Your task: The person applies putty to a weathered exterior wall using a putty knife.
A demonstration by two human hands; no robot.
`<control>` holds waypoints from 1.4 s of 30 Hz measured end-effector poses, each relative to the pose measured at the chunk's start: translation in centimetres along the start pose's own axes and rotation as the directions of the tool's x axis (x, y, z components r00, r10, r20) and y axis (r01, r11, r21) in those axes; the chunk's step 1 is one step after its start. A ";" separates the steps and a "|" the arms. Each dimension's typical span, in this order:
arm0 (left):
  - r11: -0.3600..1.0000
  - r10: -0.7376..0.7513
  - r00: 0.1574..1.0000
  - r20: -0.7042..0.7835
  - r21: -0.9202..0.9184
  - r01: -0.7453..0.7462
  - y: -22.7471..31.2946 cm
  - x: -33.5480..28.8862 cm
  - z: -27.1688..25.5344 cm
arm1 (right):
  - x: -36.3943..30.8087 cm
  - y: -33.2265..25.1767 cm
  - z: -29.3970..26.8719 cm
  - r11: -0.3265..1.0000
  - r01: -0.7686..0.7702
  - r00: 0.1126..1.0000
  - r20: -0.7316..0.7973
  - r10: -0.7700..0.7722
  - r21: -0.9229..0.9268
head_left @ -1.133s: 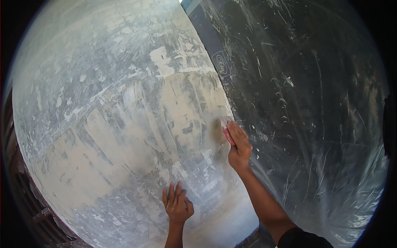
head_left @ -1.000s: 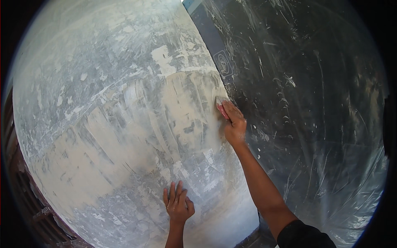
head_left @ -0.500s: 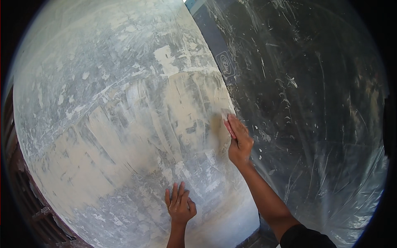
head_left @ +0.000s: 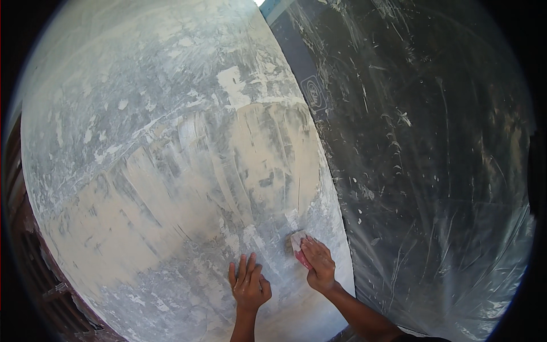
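In front of me a wall [head_left: 199,165] carries patchy cream putty over a grey, white-streaked surface. My right hand [head_left: 321,263] grips a putty scraper [head_left: 298,245], reddish by the palm and pale and smeared toward its edge. The scraper lies against the wall's lower right part, below the cream patch, and my fingers cover much of it. My left hand [head_left: 249,283] rests low on the wall with fingers spread, a short way left of the scraper. It holds nothing.
Dark plastic sheeting [head_left: 421,171], flecked with putty splashes, hangs right of the wall's edge. A strip of light blue [head_left: 276,10] shows at the top. At the far lower left is a dark reddish-brown slatted frame [head_left: 60,293].
My right hand has moved the scraper down and slightly left, from the wall's right edge to its lower part. My left hand has stayed nearly still. The view has shifted slightly.
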State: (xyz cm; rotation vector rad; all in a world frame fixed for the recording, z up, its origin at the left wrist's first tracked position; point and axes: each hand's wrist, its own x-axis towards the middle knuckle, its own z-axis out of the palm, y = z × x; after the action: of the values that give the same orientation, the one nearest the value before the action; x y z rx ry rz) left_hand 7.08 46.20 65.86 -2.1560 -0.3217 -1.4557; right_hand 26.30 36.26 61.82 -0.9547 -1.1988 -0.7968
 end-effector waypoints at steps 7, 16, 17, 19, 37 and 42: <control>1.000 0.005 1.000 -0.011 0.011 -0.005 0.4 0.2 0.2 | 15.0 6.3 0.7 0.985 0.027 0.972 -0.224 -0.066 -0.171; 1.000 -0.002 1.000 0.013 -0.020 0.002 -0.1 -0.2 0.0 | -4.5 -0.2 1.0 0.997 -0.071 0.995 0.063 0.073 -0.038; 1.000 -0.001 1.000 0.012 -0.017 0.002 -0.2 -0.2 0.1 | -3.6 -1.1 0.2 0.994 -0.105 0.995 0.006 0.104 0.025; 1.000 0.003 1.000 0.006 -0.011 -0.003 -0.2 -0.5 0.1 | 1.9 1.6 -0.2 0.995 -0.084 0.983 -0.160 0.091 0.045; 1.000 0.008 1.000 0.025 -0.009 -0.008 -0.1 -0.3 0.1 | -3.2 2.4 -0.2 0.986 -0.162 0.986 0.038 0.163 -0.043; 1.000 0.008 0.999 0.032 -0.012 -0.008 -0.2 -0.5 -0.1 | 10.5 2.3 -1.2 1.000 -0.020 0.963 -0.267 0.015 -0.016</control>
State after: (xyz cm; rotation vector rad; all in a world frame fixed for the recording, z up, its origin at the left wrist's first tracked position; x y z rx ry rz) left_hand 6.70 46.39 65.44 -2.1889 -0.3162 -1.4237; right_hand 30.95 35.95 71.59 -0.8415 -0.9484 -0.8934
